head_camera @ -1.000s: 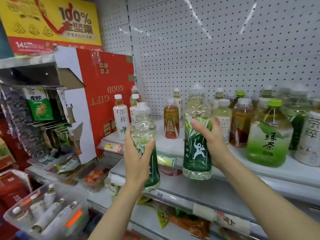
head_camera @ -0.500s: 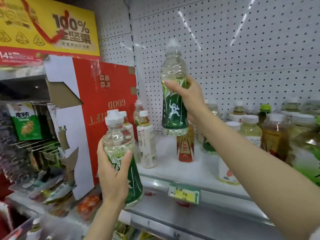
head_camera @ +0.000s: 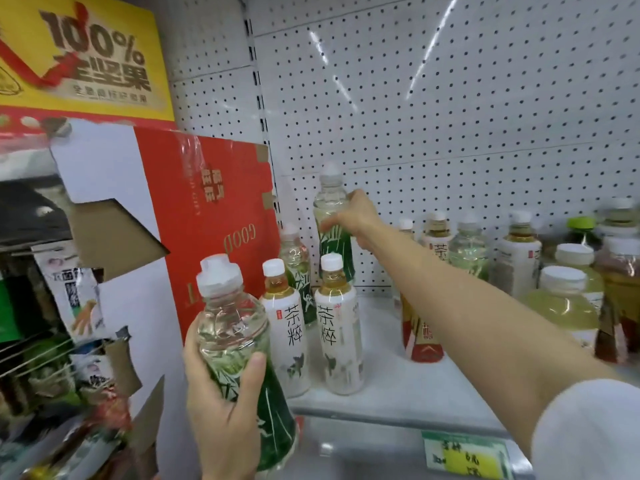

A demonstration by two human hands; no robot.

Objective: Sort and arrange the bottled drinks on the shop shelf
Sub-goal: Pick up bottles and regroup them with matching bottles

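**Green-label bottles: grip and position**

Right hand (head_camera: 349, 216), centre of frame, is wrapped around the shoulder of the far bottle (head_camera: 333, 220). This bottle stands upright at the back of the shelf (head_camera: 398, 382), close to the pegboard (head_camera: 433, 116); whether its base touches the shelf cannot be told, as the white-label bottles hide it.

Left hand (head_camera: 225, 414), lower centre-left, is closed around the waist of the near bottle (head_camera: 239, 358), thumb across the label. This bottle is held in front of the shelf edge, tilted slightly to the left.

Both bottles are the same type: clear ribbed plastic, pale liquid in the upper part, dark green wrap with white leaf lines on the lower part, and a domed translucent white cap.

A third bottle (head_camera: 296, 258) of this type stands behind two white-label bottles (head_camera: 341, 327), which are slim, round-shouldered, white-capped, with amber liquid at the neck and black characters on the sleeve.

A red-label bottle (head_camera: 420, 337) stands right of centre, partly hidden by the right forearm. More mixed bottles (head_camera: 519, 251) occupy the right of the frame.

A red carton (head_camera: 207, 220) of glossy cardboard stands left of the shelf. A yellow price tag (head_camera: 464, 457) sits on the shelf edge at lower right.
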